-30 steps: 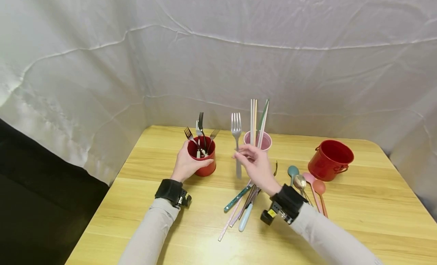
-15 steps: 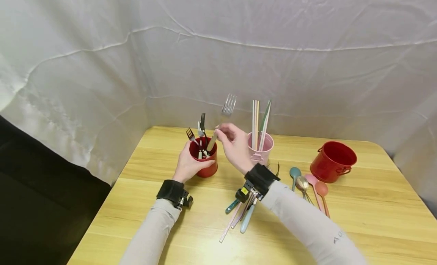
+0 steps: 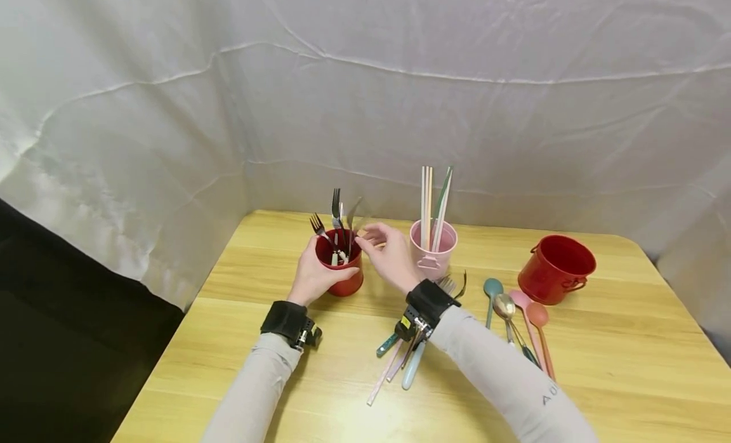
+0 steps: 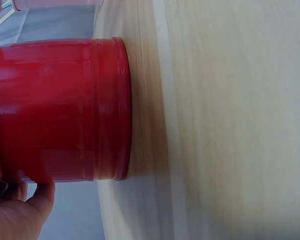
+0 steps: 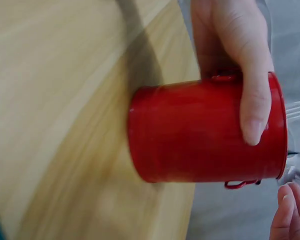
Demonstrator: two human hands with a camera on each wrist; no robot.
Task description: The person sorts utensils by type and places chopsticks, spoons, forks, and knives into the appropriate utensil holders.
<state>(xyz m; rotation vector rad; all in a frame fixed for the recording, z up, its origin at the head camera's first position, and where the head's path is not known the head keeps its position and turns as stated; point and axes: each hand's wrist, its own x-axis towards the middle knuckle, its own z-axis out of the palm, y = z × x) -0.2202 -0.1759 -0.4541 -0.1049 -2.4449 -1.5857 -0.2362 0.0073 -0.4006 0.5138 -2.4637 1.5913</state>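
Observation:
In the head view, my left hand (image 3: 314, 275) grips a small red metal bucket (image 3: 349, 283) at the left, with its thumb across the front near the rim. Several forks (image 3: 317, 224) stand in it, tines up. My right hand (image 3: 391, 256) is at the bucket's right rim, its fingers extended beside a blurred silver fork (image 3: 351, 211) standing among the others. Seen from the right wrist, the left thumb (image 5: 255, 110) lies along the red wall, and the right fingertips (image 5: 290, 207) are close to fork heads at the mouth. The left wrist view shows the bucket's base (image 4: 121, 110) on the table.
A pink bucket (image 3: 434, 262) holding several chopsticks (image 3: 429, 202) stands right of the right hand. A second red bucket (image 3: 548, 284) is farther right. Spoons (image 3: 505, 306) lie before it. Mixed cutlery, including a pale-blue handle (image 3: 412, 370), lies under the right forearm.
My right hand has carried a silver fork left from near the pink bucket to the red bucket. The fork has dropped in among the others, and the fingers have loosened. My left hand keeps its place.

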